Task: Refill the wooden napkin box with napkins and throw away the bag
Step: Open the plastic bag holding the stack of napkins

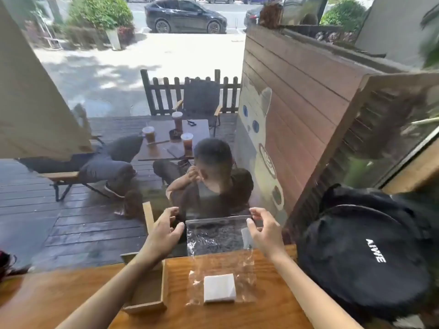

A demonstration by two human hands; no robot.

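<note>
A clear plastic zip bag (213, 236) stands upright over the wooden counter (268, 314), its lower end lying flat on the wood. Inside that lower end sits a white stack of napkins (219, 288). My right hand (263, 231) pinches the bag's top right corner between thumb and fingers. My left hand (164, 230) is beside the top left corner, fingers loosely curved, thumb tip close to the bag's edge and gripping nothing that I can see. The wooden napkin box (147, 293) stands left of the bag, partly under my left forearm; it looks empty.
A black backpack (363, 257) fills the counter's right side, close to my right arm. Directly behind the counter is a window pane; outside it a person (213, 176) sits at a table with drinks on a wooden deck.
</note>
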